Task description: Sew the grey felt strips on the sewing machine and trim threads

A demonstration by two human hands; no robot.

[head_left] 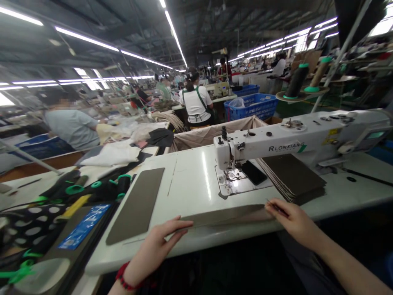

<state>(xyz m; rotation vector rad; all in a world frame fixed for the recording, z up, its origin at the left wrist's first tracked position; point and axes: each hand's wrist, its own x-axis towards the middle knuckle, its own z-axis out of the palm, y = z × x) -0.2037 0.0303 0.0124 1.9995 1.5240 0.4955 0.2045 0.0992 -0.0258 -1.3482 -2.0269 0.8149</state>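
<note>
Hands at 6 o'clock: we see left hand [159, 243] with fingers flat, pressing grey strip [227, 215] at the table [190, 180] edge. Right hand [290, 221] curls over its 3 o'clock end, grip unclear. Forearms cut off.

Strip [227, 215] at table [190, 180] front edge; stack [294, 178] right, panel [138, 205] left, machine [307, 141] behind.

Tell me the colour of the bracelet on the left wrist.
The bracelet is red; head view shows it.
</note>
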